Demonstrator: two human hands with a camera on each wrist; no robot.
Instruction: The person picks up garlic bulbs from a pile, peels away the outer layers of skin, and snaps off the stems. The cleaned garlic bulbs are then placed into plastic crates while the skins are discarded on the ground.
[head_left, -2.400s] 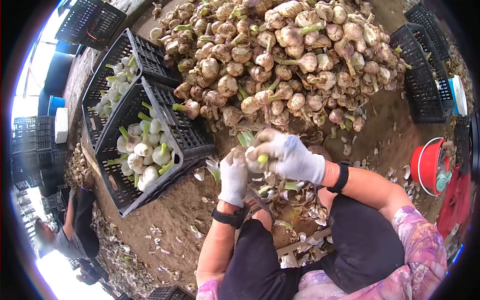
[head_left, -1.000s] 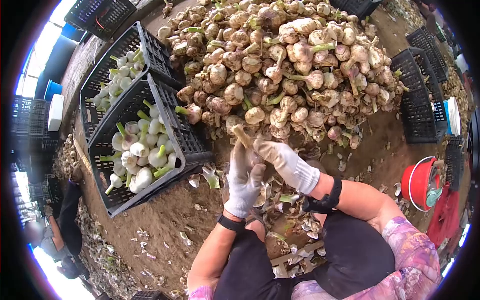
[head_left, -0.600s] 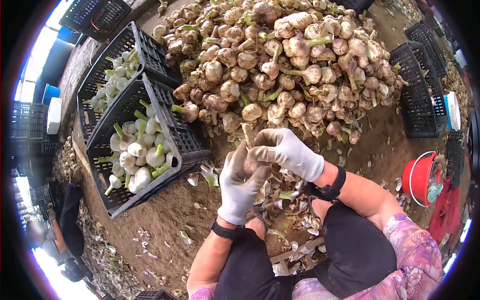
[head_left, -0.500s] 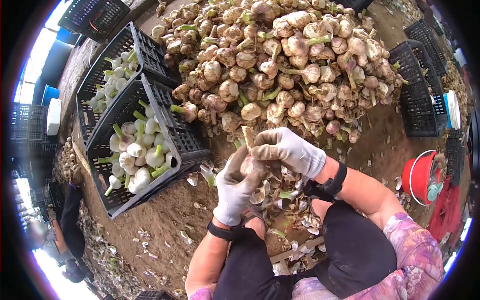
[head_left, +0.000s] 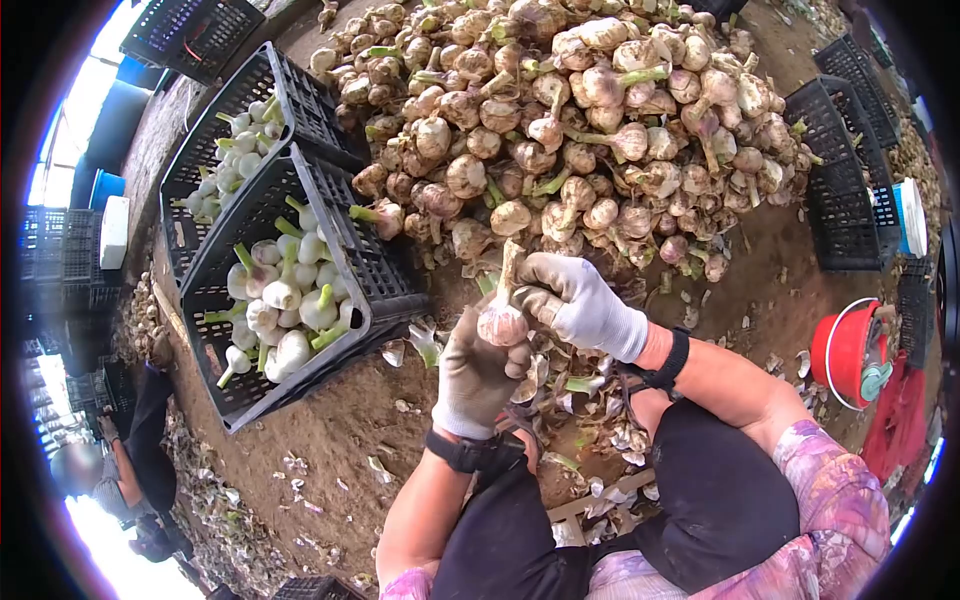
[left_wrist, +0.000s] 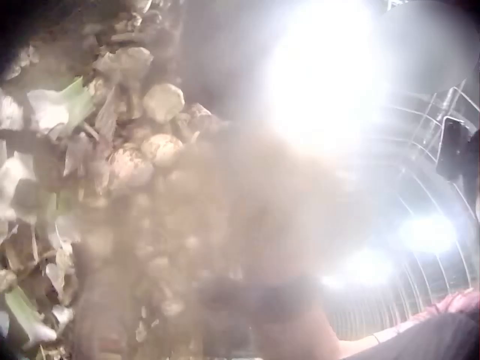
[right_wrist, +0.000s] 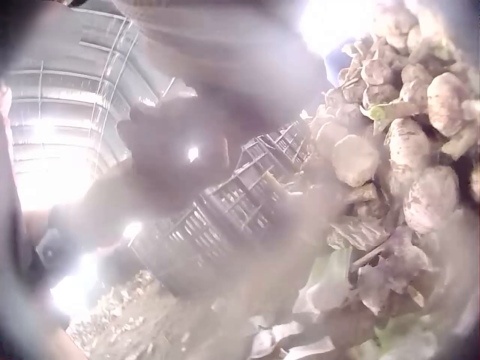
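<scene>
Both hands wear pale gloves with soiled fingers. In the head view the left hand [head_left: 473, 377] holds a garlic bulb [head_left: 502, 325] from below, fingers curled round its underside. The bulb stands stem up, its skin pinkish and streaked. At the stem, the thumb and fingers of the right hand [head_left: 585, 304] pinch from the right side. Behind them rises a large heap of unpeeled garlic [head_left: 560, 140]. Both wrist views are hazy; the right wrist view shows a dark, blurred hand shape, and what it holds cannot be made out there.
A black crate [head_left: 375, 300] with cleaner white bulbs stands left of the hands, another crate [head_left: 300, 95] behind it. A red bucket [head_left: 848, 352] and black crates [head_left: 828, 180] are at the right. Peelings [head_left: 600, 480] litter the ground. Another person [head_left: 125, 470] sits far left.
A green-stemmed bulb was between the hands at first; a brown-stemmed one is there now. The left hand has lowered slightly, leaving more of the bulb visible, while the right hand stays at the stem.
</scene>
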